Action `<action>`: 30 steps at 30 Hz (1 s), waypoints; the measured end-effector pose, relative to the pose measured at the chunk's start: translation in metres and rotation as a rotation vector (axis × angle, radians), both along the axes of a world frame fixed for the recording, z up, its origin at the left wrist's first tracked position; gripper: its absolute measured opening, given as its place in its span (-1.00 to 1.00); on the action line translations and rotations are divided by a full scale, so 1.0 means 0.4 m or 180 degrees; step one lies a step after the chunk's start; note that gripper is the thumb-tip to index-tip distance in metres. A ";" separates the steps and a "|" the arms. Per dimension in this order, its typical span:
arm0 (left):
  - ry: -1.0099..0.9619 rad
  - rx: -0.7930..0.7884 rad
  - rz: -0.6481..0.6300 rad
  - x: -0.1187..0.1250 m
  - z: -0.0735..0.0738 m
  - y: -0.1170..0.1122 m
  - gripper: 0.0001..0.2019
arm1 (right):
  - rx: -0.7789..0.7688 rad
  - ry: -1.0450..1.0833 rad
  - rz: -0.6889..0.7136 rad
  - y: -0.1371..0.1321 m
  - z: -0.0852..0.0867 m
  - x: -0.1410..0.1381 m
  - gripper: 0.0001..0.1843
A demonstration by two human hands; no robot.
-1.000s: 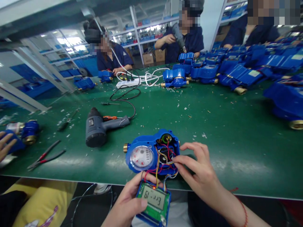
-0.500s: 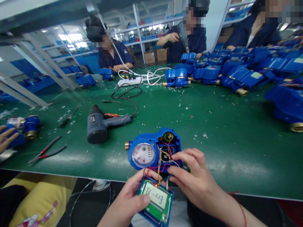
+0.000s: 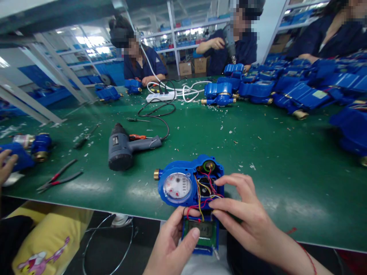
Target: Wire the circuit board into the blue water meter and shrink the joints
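My left hand (image 3: 179, 238) grips a small display module (image 3: 202, 236), a green circuit board with an LCD in a blue frame, thumb on the screen. Just beyond it, at the table's front edge, lies a blue water meter (image 3: 179, 166) with a round dial (image 3: 177, 187) and an opened compartment. Red, yellow and white wires (image 3: 202, 204) run from that compartment to the module. My right hand (image 3: 246, 206) is over the compartment's right side. Its thumb and a finger come together at the wires, while other fingers rest by the compartment rim. The pinched wires are partly hidden.
A grey heat gun (image 3: 122, 149) lies left of the meter, beside an orange-handled screwdriver (image 3: 137, 136). Pliers (image 3: 60, 176) are farther left, near another person's hand (image 3: 7, 164). A power strip (image 3: 161, 96) and many blue meters (image 3: 301, 93) occupy the back; co-workers sit beyond.
My left hand has tilted the display module and moved it slightly right; its screen now looks dark. My right hand stays by the wires and compartment. The whole view has shifted slightly.
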State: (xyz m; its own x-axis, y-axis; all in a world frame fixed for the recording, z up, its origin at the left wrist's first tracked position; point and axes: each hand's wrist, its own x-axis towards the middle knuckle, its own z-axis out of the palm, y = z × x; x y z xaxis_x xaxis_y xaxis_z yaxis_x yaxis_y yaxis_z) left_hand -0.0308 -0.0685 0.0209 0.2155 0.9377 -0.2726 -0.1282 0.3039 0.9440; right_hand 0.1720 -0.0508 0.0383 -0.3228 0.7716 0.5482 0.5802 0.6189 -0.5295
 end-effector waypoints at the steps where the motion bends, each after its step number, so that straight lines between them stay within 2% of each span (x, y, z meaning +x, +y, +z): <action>1: 0.0069 0.0049 0.0040 0.004 0.000 -0.001 -0.75 | 0.0210 -0.0034 -0.0066 0.009 0.006 -0.006 -0.82; 3: 0.0152 0.0121 0.0068 0.010 0.004 -0.001 -0.76 | 0.0577 -0.0279 0.0006 0.032 0.026 -0.016 -0.80; 5: 0.0219 0.0165 0.0138 0.013 0.013 0.001 -0.77 | 0.0752 -0.0703 0.0327 0.063 0.050 -0.025 -0.81; 8: 0.0314 0.0237 0.0236 0.014 0.027 0.001 -0.78 | 0.0708 -0.1373 0.0905 0.109 0.088 -0.033 -0.83; 10: 0.0340 0.0285 0.0239 0.013 0.034 0.000 -0.78 | 0.0630 -0.1697 0.1137 0.131 0.112 -0.038 -0.79; 16: 0.0348 0.0323 0.0226 0.011 0.033 -0.002 -0.76 | 0.0474 -0.2048 0.1386 0.158 0.159 -0.046 -0.80; 22: 0.0380 0.0357 0.0251 0.010 0.030 0.002 -0.76 | 0.0154 -0.1353 0.1252 0.168 0.130 -0.038 -0.82; 25: 0.0419 0.0322 0.0230 0.010 0.026 0.001 -0.75 | 0.0206 -0.0741 0.0953 0.180 0.118 -0.036 -0.80; 30: 0.0413 0.0245 0.0291 0.013 0.021 0.001 -0.74 | -0.0094 0.0436 0.0462 0.182 0.151 -0.005 -0.83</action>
